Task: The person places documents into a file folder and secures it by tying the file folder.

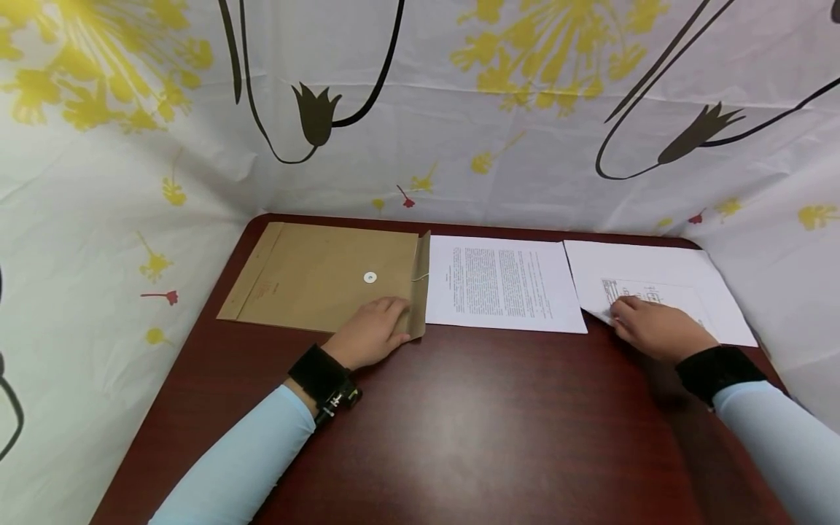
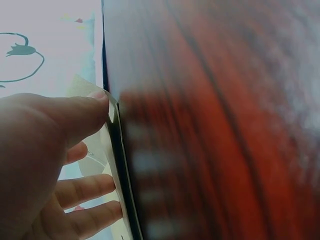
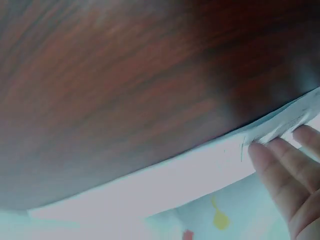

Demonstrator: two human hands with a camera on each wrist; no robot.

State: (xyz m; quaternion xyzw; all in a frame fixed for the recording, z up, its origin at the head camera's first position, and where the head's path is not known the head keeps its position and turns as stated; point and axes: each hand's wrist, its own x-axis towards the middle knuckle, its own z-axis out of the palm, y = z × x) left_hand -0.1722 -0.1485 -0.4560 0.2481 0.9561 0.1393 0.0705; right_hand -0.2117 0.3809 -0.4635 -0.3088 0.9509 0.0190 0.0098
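My left hand (image 1: 374, 332) rests on the front right part of a brown paper document envelope (image 1: 328, 255), which has a white string button. In the left wrist view the thumb (image 2: 95, 102) touches the corner by the narrow flap, with the other fingers spread over the envelope. At the right, my right hand (image 1: 659, 329) holds the front left edge of white papers (image 1: 709, 281) bearing a printed diagram. Three fingers (image 3: 285, 180) lie on the upper face, near a slightly raised edge; the thumb is out of the right wrist view.
Between the two hands lies a white sheet of printed text (image 1: 499, 284), its left side against the envelope's flap. All the papers line the far side of a dark red-brown wooden table (image 1: 472, 423). White patterned cloth (image 1: 420, 109) hangs behind and at both sides.
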